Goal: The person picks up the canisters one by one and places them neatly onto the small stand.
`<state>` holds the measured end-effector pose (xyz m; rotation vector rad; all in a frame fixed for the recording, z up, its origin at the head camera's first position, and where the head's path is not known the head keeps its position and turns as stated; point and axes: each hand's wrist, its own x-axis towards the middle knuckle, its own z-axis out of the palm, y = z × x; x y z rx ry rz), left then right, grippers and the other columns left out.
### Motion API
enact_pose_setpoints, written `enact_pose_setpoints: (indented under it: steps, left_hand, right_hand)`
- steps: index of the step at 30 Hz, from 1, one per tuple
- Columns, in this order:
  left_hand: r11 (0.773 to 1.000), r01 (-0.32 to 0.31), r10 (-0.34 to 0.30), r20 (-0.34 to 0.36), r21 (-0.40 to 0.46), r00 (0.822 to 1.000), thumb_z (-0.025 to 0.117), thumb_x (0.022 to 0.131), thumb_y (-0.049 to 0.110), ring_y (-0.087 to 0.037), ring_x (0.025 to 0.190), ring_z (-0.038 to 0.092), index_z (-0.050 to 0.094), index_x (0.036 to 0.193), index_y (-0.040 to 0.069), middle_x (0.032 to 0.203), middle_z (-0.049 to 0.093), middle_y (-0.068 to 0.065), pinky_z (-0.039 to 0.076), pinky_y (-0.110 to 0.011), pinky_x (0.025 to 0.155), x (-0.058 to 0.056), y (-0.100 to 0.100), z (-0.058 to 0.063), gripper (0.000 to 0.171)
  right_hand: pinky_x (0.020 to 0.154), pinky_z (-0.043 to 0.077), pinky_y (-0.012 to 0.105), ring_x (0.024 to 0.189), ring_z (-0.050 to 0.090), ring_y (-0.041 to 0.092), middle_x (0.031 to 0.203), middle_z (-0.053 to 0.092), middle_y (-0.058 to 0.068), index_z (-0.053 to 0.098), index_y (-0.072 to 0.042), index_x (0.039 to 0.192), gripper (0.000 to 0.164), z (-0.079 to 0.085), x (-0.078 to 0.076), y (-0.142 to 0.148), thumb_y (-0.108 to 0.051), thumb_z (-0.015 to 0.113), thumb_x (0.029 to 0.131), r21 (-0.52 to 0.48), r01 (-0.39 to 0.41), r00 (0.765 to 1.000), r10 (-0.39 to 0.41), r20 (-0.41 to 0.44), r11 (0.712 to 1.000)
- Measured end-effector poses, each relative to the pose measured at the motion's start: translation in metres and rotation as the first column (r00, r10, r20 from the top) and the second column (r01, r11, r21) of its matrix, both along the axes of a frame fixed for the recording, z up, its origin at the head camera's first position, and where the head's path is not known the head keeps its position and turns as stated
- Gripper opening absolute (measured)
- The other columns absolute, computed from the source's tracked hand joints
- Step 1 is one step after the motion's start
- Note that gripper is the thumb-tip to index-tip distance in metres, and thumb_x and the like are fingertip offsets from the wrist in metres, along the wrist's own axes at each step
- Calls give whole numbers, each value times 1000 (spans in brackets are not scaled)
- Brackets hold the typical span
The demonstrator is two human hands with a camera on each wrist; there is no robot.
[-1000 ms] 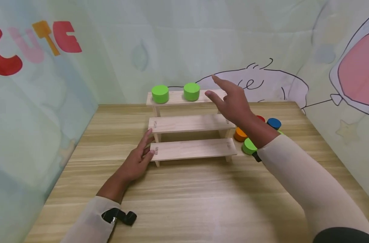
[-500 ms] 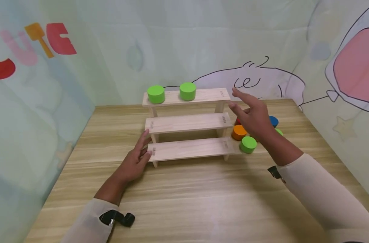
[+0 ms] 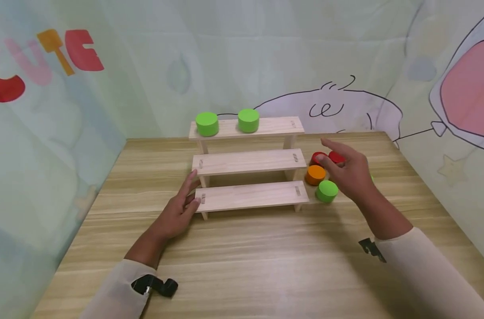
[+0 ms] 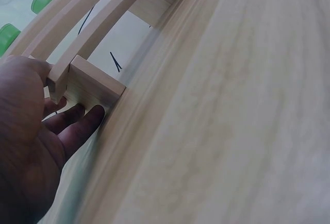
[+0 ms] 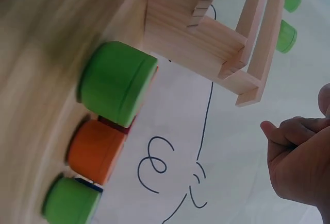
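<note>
My left hand (image 3: 176, 217) rests against the left end of a three-step wooden stand (image 3: 249, 196). In the left wrist view, its fingers (image 4: 77, 131) reach to the side panel below the lowest shelf's end. Two green round blocks (image 3: 207, 124) sit on the top shelf, toward its left and middle. My right hand (image 3: 349, 173) hovers to the right of the stand, thumb and index finger apart, holding nothing. Around it are red blocks (image 3: 335, 157), an orange block (image 3: 315, 176) and a green block (image 3: 327, 191). The hand hides part of the group.
Everything stands on a wood-grain table (image 3: 242, 266). Printed cloth walls (image 3: 226, 57) rise behind it and at both sides. In the right wrist view, the near green block (image 5: 116, 85) and an orange block (image 5: 95, 152) stand in a row beside the stand.
My right hand has moved from the top shelf, right and down, to above the loose blocks. My left hand keeps its place on the stand; both green blocks stay on top.
</note>
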<state>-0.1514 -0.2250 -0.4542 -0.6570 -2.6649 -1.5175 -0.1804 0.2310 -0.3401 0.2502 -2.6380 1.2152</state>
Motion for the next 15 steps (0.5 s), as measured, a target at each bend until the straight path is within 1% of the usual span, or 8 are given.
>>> enact_pose_setpoints:
  steps: [2, 4, 5, 6, 8, 11, 13, 15]
  left_hand:
    - [1000, 3, -3, -3, -1, 1000, 46, 116, 7, -52, 147, 54, 1, 178, 33, 175, 32, -30, 50, -64, 115, -1, 0, 0, 80]
    - [1000, 4, -4, -6, -5, 1000, 45, 116, 7, -51, 148, 54, 1, 178, 33, 176, 32, -30, 50, -63, 116, -1, 1, 1, 80]
    - [1000, 4, -4, -5, -6, 1000, 45, 116, 7, -51, 148, 54, 1, 178, 33, 176, 31, -30, 49, -63, 116, -1, 1, 1, 80]
    - [1000, 4, -4, -7, -7, 1000, 45, 116, 7, -50, 148, 54, 1, 178, 33, 176, 31, -30, 49, -63, 116, -1, 1, 1, 80]
    - [1000, 3, -4, -9, -9, 1000, 45, 116, 7, -50, 148, 54, 1, 178, 32, 176, 31, -30, 49, -62, 116, -1, 0, 1, 80]
    - [1000, 3, -3, -9, -3, 1000, 45, 116, 7, -51, 148, 54, 1, 178, 32, 176, 31, -30, 49, -62, 116, -1, 0, 2, 80]
    - [1000, 3, -3, -5, 1, 1000, 45, 116, 6, -51, 147, 54, 1, 178, 31, 175, 31, -31, 49, -63, 116, 0, 0, 2, 80]
    - [1000, 3, -3, -1, 3, 1000, 46, 116, 6, -52, 147, 54, 1, 178, 31, 175, 31, -31, 50, -63, 115, 0, 0, 1, 80]
  right_hand:
    - [105, 64, 40, 146, 57, 42, 168, 54, 13, 56, -21, 162, 57, -5, 4, 5, -33, 71, 108, 7, 17, 999, -17, 28, 1000]
    - [97, 65, 29, 144, 58, 41, 168, 54, 12, 55, -22, 162, 58, -10, 7, 9, -35, 71, 108, 14, 22, 999, -23, 49, 1000]
    - [96, 64, 23, 144, 58, 41, 168, 54, 12, 55, -22, 162, 58, -12, 9, 11, -34, 72, 107, 13, 24, 998, -25, 57, 1000]
    - [97, 61, 18, 150, 54, 41, 167, 54, 13, 55, -21, 162, 59, -14, 11, 13, -35, 72, 107, 16, 26, 998, -27, 64, 1000]
    - [94, 57, 10, 152, 52, 42, 167, 54, 13, 55, -20, 162, 59, -18, 14, 16, -35, 72, 108, 16, 34, 997, -35, 72, 999]
    - [84, 48, -1, 152, 49, 44, 168, 53, 16, 56, -19, 161, 58, -23, 17, 20, -35, 71, 108, -11, 52, 995, -51, 81, 999]
    - [80, 46, -3, 151, 48, 45, 167, 53, 17, 58, -18, 160, 58, -27, 19, 23, -37, 71, 108, -36, 60, 995, -57, 84, 998]
    - [79, 46, -3, 151, 47, 46, 167, 53, 18, 58, -18, 160, 59, -31, 19, 25, -40, 72, 107, -55, 67, 994, -62, 87, 996]
